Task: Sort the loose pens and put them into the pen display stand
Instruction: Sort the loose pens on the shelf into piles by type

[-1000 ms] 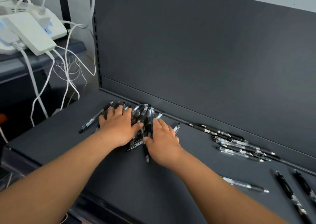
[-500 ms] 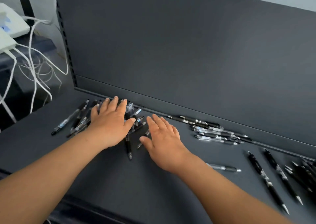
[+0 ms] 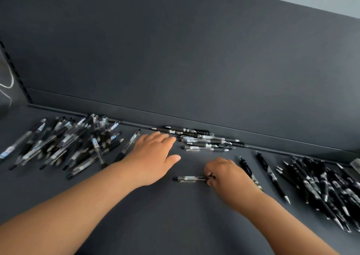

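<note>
While the right hand [image 3: 226, 174] curls its fingers down, thumb and fingertips pinch the right end of a clear pen [image 3: 190, 178]. That pen lies flat on the dark shelf [image 3: 175, 215], running left to right, and its dark left end is free. The rest of the hand is knuckles-up over the pinch, so the exact fingertip contact is partly hidden.

Just up and left of the clear pen, the left hand [image 3: 153, 155] is spread palm down, fingers straight and close together, thumb splayed out toward the pen. It holds nothing. Whether its palm rests on the shelf or hangs just over it cannot be told.

Farther left of the clear pen, beyond the left hand, a loose heap of pens [image 3: 64, 143] sprawls across the shelf, clear and black barrels crossing at many angles. Straight behind the clear pen, a short row of pens [image 3: 202, 140] lies nearly parallel along the foot of the back panel [image 3: 194, 59], with the left hand's fingertips near its left end. Right of the clear pen, past the right hand, two black pens [image 3: 271, 176] lie singly and apart, slanting toward the front. Farther right again is a dense pile of black pens [image 3: 321, 188]. Far to the left of the clear pen, at the frame's edge, hangs a white cable [image 3: 7, 79].
</note>
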A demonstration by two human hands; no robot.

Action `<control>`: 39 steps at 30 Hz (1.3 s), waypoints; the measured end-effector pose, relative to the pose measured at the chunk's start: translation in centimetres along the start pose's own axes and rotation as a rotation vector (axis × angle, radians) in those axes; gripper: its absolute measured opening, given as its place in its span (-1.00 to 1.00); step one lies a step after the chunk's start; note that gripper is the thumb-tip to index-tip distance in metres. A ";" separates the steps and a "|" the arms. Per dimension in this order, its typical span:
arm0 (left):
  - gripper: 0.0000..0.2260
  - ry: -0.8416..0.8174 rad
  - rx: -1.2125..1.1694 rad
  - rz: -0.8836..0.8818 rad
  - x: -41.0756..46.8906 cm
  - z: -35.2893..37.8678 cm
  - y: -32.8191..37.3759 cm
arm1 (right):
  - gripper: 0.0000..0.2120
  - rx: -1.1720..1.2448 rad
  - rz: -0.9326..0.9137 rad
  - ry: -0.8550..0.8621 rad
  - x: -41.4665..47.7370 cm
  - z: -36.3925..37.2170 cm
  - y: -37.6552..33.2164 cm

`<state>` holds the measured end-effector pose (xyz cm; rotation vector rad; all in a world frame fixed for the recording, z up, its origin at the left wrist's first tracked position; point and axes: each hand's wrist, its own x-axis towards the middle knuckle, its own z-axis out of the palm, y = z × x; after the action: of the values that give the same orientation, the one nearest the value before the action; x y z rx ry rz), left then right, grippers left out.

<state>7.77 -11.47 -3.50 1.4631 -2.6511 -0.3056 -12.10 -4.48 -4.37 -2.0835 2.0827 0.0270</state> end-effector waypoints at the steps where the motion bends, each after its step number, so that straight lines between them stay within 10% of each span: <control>1: -0.49 -0.002 -0.005 0.016 0.2 0.1 0.3 | -0.84 0.018 -0.001 0.021 0.3 0.1 -0.1; 11: -0.53 -0.007 -0.030 0.070 2.1 1.4 2.6 | -0.53 0.072 0.066 0.225 3.9 0.5 1.1; 17: -0.41 -0.019 -0.026 0.078 3.2 2.2 2.9 | -0.73 0.150 0.060 0.377 4.5 0.2 2.4; 39: -0.88 -0.004 -0.088 0.002 3.4 1.6 2.2 | -0.79 0.103 -0.006 0.090 8.7 -2.6 3.2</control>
<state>3.85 -12.98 -4.57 1.4347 -2.6062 -0.4198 -15.49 -13.46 -3.51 -2.0657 2.0813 -0.1744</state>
